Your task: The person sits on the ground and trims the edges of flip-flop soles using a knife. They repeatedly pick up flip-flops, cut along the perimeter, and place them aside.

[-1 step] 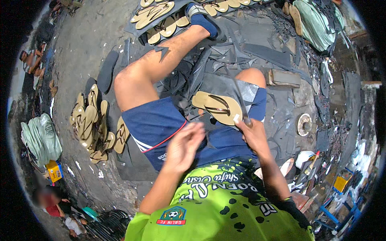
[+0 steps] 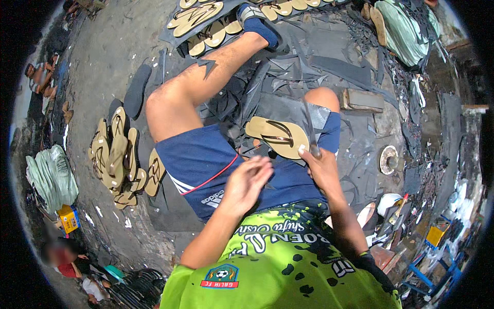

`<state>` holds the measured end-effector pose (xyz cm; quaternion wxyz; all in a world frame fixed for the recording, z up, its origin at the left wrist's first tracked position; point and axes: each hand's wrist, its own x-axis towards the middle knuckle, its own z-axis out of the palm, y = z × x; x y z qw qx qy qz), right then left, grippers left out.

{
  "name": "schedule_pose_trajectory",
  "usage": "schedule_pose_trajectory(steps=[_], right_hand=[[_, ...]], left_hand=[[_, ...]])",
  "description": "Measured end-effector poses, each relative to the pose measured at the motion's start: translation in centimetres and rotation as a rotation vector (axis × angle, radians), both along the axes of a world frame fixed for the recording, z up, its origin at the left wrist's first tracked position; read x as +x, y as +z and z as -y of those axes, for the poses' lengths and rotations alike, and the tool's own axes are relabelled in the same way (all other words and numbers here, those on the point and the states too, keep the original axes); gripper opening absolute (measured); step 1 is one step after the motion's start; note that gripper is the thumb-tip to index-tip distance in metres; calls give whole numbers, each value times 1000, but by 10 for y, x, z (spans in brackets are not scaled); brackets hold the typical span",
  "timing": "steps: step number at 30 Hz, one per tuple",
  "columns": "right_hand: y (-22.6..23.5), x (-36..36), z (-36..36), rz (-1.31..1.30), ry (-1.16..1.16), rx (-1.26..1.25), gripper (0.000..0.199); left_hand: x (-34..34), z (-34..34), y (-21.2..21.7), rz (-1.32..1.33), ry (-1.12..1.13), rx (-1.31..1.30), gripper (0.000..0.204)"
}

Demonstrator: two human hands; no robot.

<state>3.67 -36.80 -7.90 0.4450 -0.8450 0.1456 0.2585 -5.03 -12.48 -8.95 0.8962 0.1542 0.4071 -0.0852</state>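
Note:
My right hand (image 2: 323, 167) pinches the heel of a tan flip-flop (image 2: 278, 138) with a dark, shiny strap, thumb on top near a small white sticker. A long narrow blade (image 2: 311, 119), apparently a knife, also rises from this hand past the heel; its grip is mostly covered. The sandal lies over my lap, beside a dark flat sheet (image 2: 288, 110) on my right leg. My left hand (image 2: 248, 181) hovers over the blue shorts, just short of the sandal. Its fingers are loosely bent, slightly blurred and apart, with nothing visible in them.
Piled flip-flops (image 2: 117, 159) lie on the floor at left, near a lone dark sole (image 2: 138, 91). More sandals (image 2: 198, 19) stand in rows beyond my foot. Black offcuts (image 2: 339, 69) cover the ground ahead. At right are a block (image 2: 363, 100) and a round dish (image 2: 389, 158).
My left hand has moved right, closer to the flip-flop's heel. My right hand, the sandal and the blade have barely shifted.

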Motion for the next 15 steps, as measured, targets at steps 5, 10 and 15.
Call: schedule_pose_trajectory(steps=[5,10,15], right_hand=[[49,13,-32,37,-230,336,22],[106,-5,-37,10,-11,409,29],[110,-36,-38,500,154,583,41]], left_hand=[[75,57,-8,-30,-195,-119,41],[82,46,63,298,-60,193,34],[69,1,129,422,127,302,31]])
